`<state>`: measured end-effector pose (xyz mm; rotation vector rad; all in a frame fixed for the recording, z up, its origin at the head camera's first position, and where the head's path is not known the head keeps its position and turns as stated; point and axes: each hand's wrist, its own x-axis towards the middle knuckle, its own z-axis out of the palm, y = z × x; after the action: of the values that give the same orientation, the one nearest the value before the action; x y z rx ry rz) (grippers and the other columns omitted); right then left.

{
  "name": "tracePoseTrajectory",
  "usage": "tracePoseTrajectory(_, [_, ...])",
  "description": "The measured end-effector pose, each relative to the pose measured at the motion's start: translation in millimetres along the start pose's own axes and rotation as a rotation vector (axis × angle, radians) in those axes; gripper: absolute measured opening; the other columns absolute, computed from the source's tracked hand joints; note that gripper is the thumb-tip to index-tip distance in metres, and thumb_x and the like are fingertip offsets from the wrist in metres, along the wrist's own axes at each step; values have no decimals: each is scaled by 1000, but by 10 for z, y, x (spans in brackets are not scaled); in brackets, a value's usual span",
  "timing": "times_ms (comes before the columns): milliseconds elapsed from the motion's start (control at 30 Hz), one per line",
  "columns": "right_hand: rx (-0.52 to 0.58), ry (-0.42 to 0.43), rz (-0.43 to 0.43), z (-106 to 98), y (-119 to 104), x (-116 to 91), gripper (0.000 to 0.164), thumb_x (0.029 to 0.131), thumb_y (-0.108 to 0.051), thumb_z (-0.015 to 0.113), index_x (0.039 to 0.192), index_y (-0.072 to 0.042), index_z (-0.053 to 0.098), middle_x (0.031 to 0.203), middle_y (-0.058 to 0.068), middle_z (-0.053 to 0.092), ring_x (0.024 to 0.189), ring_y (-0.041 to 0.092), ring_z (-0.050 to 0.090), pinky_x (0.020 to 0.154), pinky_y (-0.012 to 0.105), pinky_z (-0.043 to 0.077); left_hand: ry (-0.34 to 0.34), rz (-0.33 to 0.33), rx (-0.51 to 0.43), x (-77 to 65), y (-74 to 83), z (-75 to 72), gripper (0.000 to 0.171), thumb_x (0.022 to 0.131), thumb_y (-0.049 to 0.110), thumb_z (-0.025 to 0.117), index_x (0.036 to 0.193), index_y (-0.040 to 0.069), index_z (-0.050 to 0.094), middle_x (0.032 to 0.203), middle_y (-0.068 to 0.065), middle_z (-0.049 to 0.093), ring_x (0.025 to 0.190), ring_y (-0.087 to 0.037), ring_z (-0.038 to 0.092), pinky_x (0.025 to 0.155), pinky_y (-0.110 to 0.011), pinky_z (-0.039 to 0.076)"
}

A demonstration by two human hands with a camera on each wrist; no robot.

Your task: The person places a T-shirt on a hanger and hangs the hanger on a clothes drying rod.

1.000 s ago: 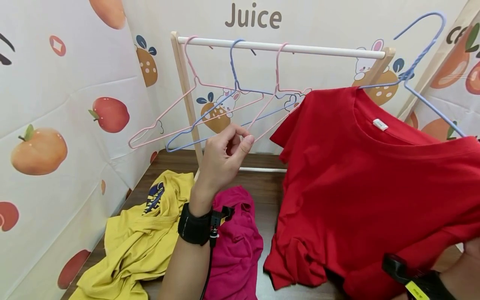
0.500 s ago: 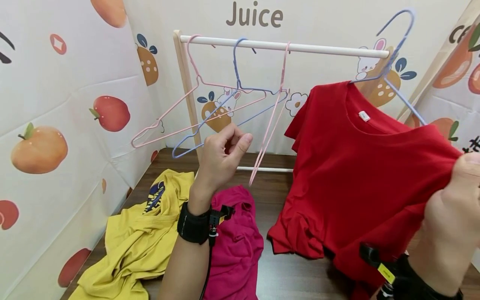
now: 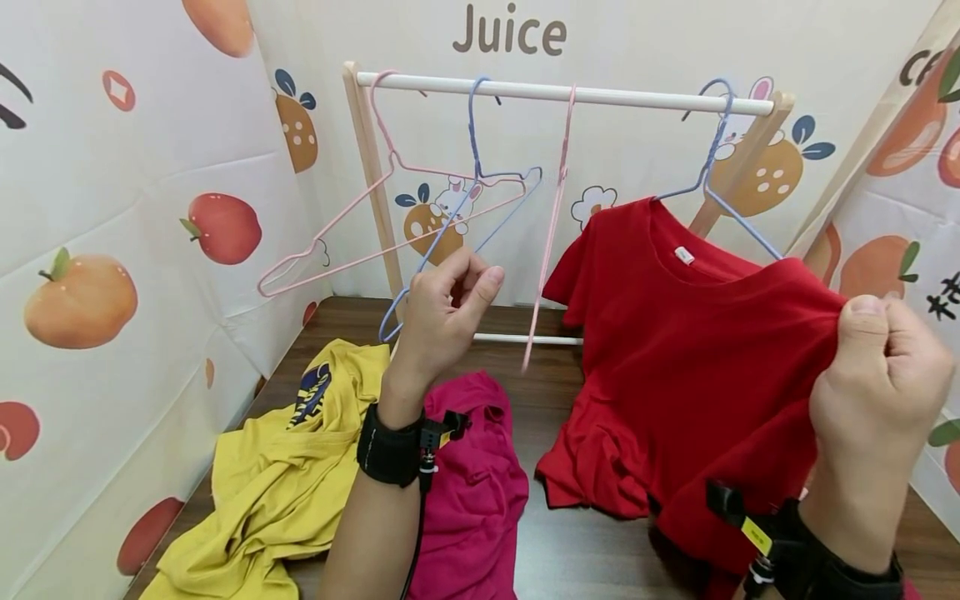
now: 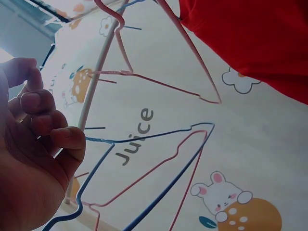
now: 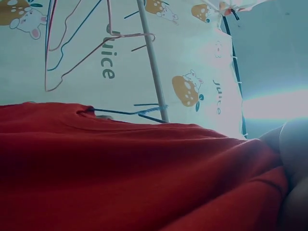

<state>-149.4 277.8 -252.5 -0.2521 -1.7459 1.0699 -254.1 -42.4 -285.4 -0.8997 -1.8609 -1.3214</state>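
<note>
My right hand (image 3: 881,375) grips the sleeve side of a red T-shirt (image 3: 720,358), pulling the cloth taut at the right. Inside the shirt sits a blue hanger (image 3: 708,171), its neck rising out of the collar and its hook overlapping the rail (image 3: 637,98) near the right end. In the right wrist view the T-shirt (image 5: 120,168) fills the lower part. My left hand (image 3: 450,304) hovers left of the shirt with fingers loosely curled and nothing in them. Beside it hang a pink hanger (image 3: 551,233), seen edge-on, and another blue hanger (image 3: 476,158).
A further pink hanger (image 3: 386,167) hangs at the rail's left end. On the dark wooden table (image 3: 555,533) lie a crumpled yellow shirt (image 3: 292,467) and a magenta garment (image 3: 476,492). Wooden posts (image 3: 367,167) hold up the rail, with fruit-print cloth behind.
The right hand has brought the red T-shirt and its hanger left and down to the rail. The pink hanger by the left hand has come free and swung edge-on; the left hand barely moved.
</note>
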Motion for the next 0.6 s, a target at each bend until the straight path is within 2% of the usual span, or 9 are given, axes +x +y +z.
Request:
tracePoseTrajectory(167, [-71,-13,9,-44,-22,-36,49,104,-25,52,57,-14,42,55,-9,31,52,6,30,48,22,19,1,0,-1,3,6,8,24,101,21,61,80,10,57,59,2,37,53,-11,35,51,-25,26])
tracePoseTrajectory(400, [-216,-62,20,-110,-37,-66,36,101,-32,58,65,-31,50,60,-17,38,60,3,36,50,16,25,-11,4,-11,2,-5,12,22,100,19,62,80,9,57,59,2,37,53,-11,34,51,-26,26])
tracePoseTrajectory(600, [-261,-53,29,-124,-50,-90,26,98,-33,60,78,-45,49,72,-24,44,66,-2,39,58,12,29,-25,-11,-8,2,-5,12,22,101,20,62,81,10,58,60,3,38,54,-12,35,50,-29,27])
